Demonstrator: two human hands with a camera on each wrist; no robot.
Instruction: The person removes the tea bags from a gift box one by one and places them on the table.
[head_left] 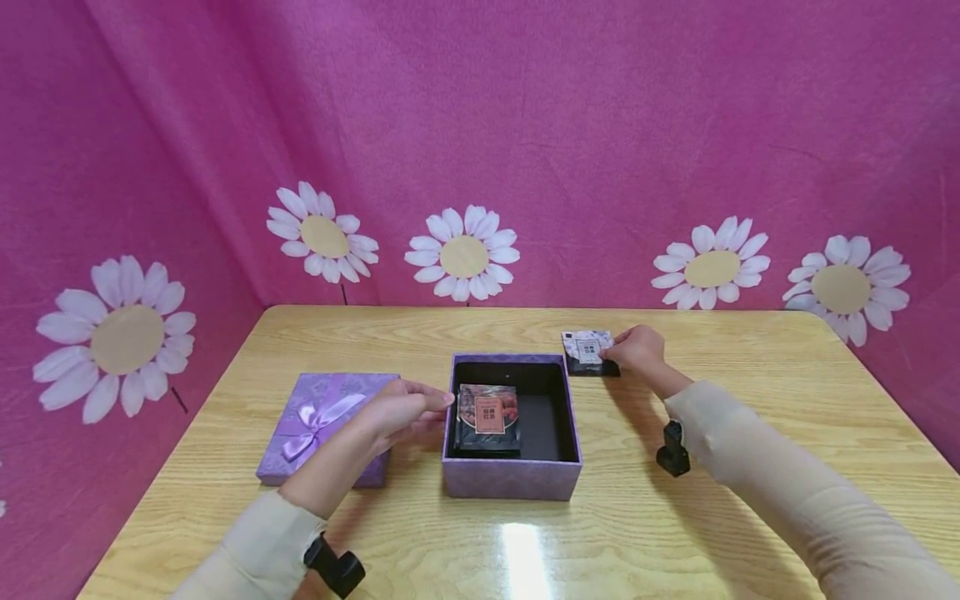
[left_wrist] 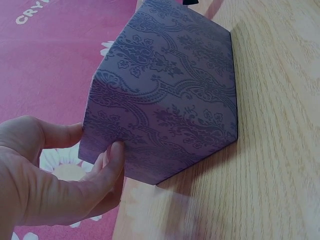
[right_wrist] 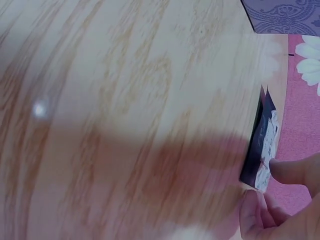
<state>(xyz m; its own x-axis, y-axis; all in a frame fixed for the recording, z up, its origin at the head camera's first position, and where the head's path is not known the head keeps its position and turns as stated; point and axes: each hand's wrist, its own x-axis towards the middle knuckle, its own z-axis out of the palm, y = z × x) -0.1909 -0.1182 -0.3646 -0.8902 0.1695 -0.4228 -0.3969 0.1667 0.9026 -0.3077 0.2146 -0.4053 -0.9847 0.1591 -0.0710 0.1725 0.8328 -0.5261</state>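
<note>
In the head view my right hand [head_left: 637, 350] pinches a tea sachet [head_left: 581, 343] by its right edge, beyond the box's back right corner. The sachet has a pale patterned top and a dark lower part. In the right wrist view my thumb [right_wrist: 287, 171] presses its printed face, with the fingers curled below its edge. My left hand [head_left: 405, 408] touches the left side of an uncovered purple box [head_left: 510, 481], fingertips at the rim and on the patterned outer wall [left_wrist: 170, 95]. Inside, at the left, lies a tea sachet [head_left: 487, 412] with a red label.
To the left, partly behind my left forearm, lies the purple lid [head_left: 330, 429] with a lilac ribbon bow [head_left: 311, 433]. Everything stands on a wood-grain table [head_left: 637, 533]. A pink curtain [head_left: 585, 150] with white daisies hangs behind it.
</note>
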